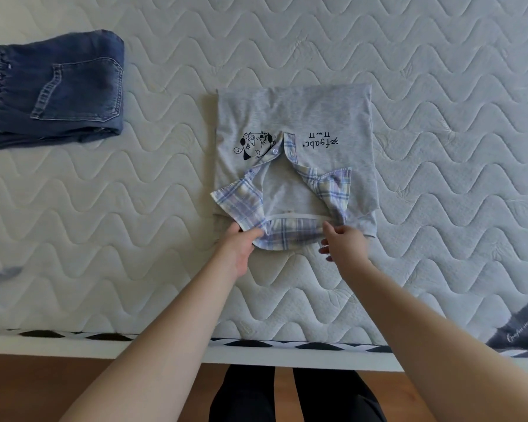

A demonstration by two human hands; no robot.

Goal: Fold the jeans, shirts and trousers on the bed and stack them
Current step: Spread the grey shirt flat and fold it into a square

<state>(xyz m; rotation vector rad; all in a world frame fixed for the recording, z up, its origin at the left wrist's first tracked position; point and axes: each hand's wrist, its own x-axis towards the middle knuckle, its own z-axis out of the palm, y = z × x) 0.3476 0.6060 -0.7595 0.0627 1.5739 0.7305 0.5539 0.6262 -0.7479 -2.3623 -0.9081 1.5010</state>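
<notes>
A folded grey shirt (317, 117) with a plaid collar (241, 202) and a black cartoon print lies on the white quilted mattress (287, 41), collar towards me. My left hand (238, 245) pinches the plaid collar at its near left corner. At the collar's near right end my right hand (345, 242) pinches the fabric edge between thumb and fingers. Folded blue jeans (67, 89) lie at the far left of the mattress.
The mattress's near edge (256, 345) has a black-and-white diamond trim. A dark grey garment with white lettering (521, 324) pokes in at the right edge. A small bluish blur (6, 274) shows at the left. Wooden floor and my dark trouser legs lie below.
</notes>
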